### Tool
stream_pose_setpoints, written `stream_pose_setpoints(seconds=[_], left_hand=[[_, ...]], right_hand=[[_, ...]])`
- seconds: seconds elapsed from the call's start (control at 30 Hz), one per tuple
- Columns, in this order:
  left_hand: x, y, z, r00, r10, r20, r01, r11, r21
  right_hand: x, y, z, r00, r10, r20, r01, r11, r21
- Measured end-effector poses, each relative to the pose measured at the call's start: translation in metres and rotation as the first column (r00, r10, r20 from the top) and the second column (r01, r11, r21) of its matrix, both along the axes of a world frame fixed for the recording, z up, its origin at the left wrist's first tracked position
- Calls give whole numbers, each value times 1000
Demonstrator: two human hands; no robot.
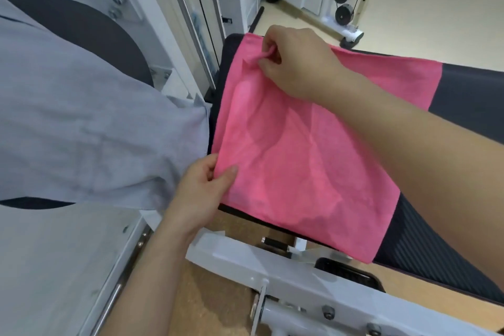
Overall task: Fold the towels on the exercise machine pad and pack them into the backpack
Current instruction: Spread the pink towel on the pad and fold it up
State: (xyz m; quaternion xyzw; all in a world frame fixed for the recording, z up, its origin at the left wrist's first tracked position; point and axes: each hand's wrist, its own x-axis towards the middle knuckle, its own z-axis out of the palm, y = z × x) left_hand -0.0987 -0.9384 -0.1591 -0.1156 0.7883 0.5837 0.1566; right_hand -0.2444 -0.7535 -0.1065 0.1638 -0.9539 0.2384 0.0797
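Observation:
A pink towel (305, 161) lies spread over the black exercise machine pad (474, 101), covering its left end. My left hand (201, 194) pinches the towel's near left corner between thumb and fingers. At the far left corner, my right hand (297, 63) pinches a small fold of the cloth, its arm crossing above the towel. No backpack is in view.
A pale blue-grey cloth (81, 123) drapes over the machine on the left. White machine frame bars (286, 270) run below the pad. A cable machine with black pulleys (343, 1) stands on the beige floor at the back.

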Motion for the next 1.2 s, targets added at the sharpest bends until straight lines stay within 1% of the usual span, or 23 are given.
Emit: stream_pose_setpoints(seconds=[0.07, 0.13, 0.2, 0.27, 0.37, 0.47, 0.57, 0.63, 0.8, 0.87, 0.97, 1.07, 1.2], left_hand=[[7, 0, -12, 989, 132, -70, -135, 990, -44], [10, 1, -21, 956, 238, -171, -261, 957, -127], [12, 2, -26, 920, 292, -261, -348, 914, -206], [11, 1, -30, 901, 306, -309, -389, 884, -260], [10, -2, -36, 906, 248, -343, -375, 845, -380], [11, -4, -44, 917, 211, -338, -353, 823, -445], [10, -5, -52, 916, 223, -334, -364, 811, -458], [9, -5, -54, 913, 234, -335, -377, 801, -465], [6, -3, -55, 912, 278, -302, -393, 806, -444], [6, -4, -56, 911, 290, -293, -397, 811, -431], [6, -5, -59, 906, 303, -296, -410, 807, -426], [7, -4, -62, 895, 304, -325, -427, 793, -435], [8, -3, -65, 891, 280, -357, -436, 744, -505]], right_hand=[[-5, -5, -3, 1000, -12, -9, 12, 1000, 12], [-8, -9, -4, 999, -35, 4, 35, 999, -18], [-12, -12, -2, 998, -70, 11, 70, 996, -53], [-16, -15, -2, 994, -108, 5, 108, 992, -65], [-20, -19, -5, 989, -147, -31, 147, 989, -15], [-20, -19, -7, 992, -122, -33, 124, 990, 64], [-21, -16, -6, 999, -47, 5, 46, 993, 111], [-23, -14, -6, 1000, -28, -6, 28, 993, 116], [-21, -20, -10, 968, -60, -243, 93, 987, 127], [-22, -23, -11, 956, -63, -286, 104, 986, 131], [-24, -25, -16, 955, -90, -283, 136, 980, 147], [-25, -27, -23, 957, -118, -264, 179, 959, 219], [-27, -34, -27, 952, -129, -277, 212, 932, 294]])
